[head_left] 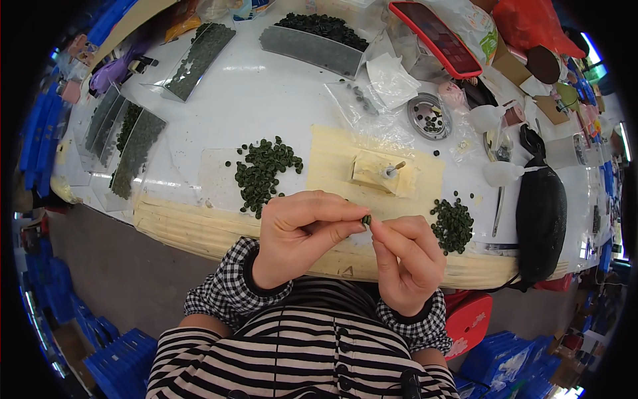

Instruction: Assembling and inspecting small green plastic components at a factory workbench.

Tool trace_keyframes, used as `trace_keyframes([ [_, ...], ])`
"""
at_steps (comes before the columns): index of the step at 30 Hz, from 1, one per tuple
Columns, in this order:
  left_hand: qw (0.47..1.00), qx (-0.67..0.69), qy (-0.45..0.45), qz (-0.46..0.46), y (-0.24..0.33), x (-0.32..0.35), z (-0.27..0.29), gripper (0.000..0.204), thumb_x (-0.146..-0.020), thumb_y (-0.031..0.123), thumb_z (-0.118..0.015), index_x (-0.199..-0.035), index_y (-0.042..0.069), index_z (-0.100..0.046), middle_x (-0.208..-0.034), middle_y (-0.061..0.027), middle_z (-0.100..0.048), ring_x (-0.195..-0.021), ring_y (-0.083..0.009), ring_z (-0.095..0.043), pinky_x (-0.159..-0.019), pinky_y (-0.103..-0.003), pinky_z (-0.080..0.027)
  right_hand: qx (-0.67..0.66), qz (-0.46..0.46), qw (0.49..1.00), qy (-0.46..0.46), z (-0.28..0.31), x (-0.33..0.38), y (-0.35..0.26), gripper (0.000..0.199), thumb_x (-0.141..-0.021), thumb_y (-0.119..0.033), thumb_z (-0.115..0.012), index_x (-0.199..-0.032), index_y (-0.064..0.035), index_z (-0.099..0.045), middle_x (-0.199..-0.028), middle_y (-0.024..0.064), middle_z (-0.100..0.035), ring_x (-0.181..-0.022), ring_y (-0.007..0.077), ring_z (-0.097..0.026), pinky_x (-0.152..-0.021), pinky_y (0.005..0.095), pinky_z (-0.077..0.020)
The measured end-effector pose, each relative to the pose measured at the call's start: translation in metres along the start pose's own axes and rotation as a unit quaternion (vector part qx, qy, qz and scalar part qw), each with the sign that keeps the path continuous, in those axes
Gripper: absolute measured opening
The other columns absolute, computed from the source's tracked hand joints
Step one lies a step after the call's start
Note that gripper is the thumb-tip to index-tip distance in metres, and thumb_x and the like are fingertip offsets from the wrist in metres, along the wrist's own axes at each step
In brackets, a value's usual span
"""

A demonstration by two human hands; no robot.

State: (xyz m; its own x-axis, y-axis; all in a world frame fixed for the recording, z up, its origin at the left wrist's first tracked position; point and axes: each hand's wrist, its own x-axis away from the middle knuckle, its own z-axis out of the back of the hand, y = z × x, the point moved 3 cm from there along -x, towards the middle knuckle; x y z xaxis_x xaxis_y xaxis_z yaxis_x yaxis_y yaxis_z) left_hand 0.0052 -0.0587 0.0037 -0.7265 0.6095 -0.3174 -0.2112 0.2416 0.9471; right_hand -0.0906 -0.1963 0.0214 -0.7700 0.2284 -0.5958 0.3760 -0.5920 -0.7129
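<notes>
A small dark green piece (366, 219) is pinched between my two hands above the table's near edge. Thumb and index finger of my left hand (290, 229) close on its left side. From the right, the fingertips of my right hand (413, 261) meet the same piece, also in a pinch; the fingers partly hide it. A loose pile of small dark green disc-like pieces (264, 167) lies beyond my left hand. Another, smaller pile (453, 226) lies just right of my right hand. Ahead of my hands, a tape-covered block (371, 173) bears a short upright peg (397, 167).
Clear trays of green pieces (312, 50) stand at the back and left. A phone in a red case (435, 38) leans at the back right. Nearby are a round metal dish (429, 116), a black pouch (541, 219) and tweezers (498, 211). Yellowish tape covers the table's front edge (193, 229).
</notes>
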Motion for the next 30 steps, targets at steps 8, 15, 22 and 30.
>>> trace_keyframes([
  [8,0.999,0.042,0.006,0.022,-0.0031,0.0024,-0.0005,0.023,-0.082,-0.010,-0.066,-0.103,-0.002,-0.069,-0.092,-0.0115,-0.068,-0.081,-0.0117,-0.065,-0.067,-0.020,-0.051,0.007,0.009,1.000,-0.001,-0.0017,-0.0006,0.0003,0.032,-0.073,0.008,-0.070,-0.104,0.0003,-0.070,-0.083,0.0089,-0.064,-0.070,0.0200,-0.059,-0.060,0.0271,-0.0466],
  [15,0.999,0.037,0.005,0.025,-0.0013,0.0014,-0.0011,0.023,-0.082,-0.009,-0.066,-0.103,-0.002,-0.070,-0.093,-0.0120,-0.069,-0.081,-0.0123,-0.066,-0.068,-0.020,-0.052,0.003,-0.002,1.000,-0.004,-0.0015,-0.0001,0.0002,0.033,-0.073,0.008,-0.070,-0.105,0.0009,-0.070,-0.084,0.0094,-0.064,-0.070,0.0204,-0.059,-0.061,0.0272,-0.0471],
  [22,1.000,0.016,0.007,0.012,-0.0014,0.0011,-0.0007,0.022,-0.081,-0.008,-0.067,-0.102,-0.001,-0.070,-0.090,-0.0120,-0.070,-0.081,-0.0123,-0.066,-0.068,-0.020,-0.051,0.005,0.005,1.000,-0.005,-0.0023,0.0001,0.0008,0.034,-0.072,0.008,-0.071,-0.105,0.0009,-0.070,-0.084,0.0092,-0.064,-0.071,0.0202,-0.059,-0.061,0.0273,-0.0472],
  [30,0.999,-0.031,0.011,-0.010,-0.0006,-0.0004,0.0006,0.021,-0.080,-0.007,-0.068,-0.100,0.001,-0.071,-0.085,-0.0083,-0.068,-0.072,-0.0112,-0.064,-0.062,-0.020,-0.048,0.007,0.011,1.000,-0.010,-0.0018,-0.0004,0.0009,0.033,-0.073,0.008,-0.070,-0.106,0.0011,-0.070,-0.085,0.0091,-0.064,-0.072,0.0201,-0.059,-0.062,0.0275,-0.0472],
])
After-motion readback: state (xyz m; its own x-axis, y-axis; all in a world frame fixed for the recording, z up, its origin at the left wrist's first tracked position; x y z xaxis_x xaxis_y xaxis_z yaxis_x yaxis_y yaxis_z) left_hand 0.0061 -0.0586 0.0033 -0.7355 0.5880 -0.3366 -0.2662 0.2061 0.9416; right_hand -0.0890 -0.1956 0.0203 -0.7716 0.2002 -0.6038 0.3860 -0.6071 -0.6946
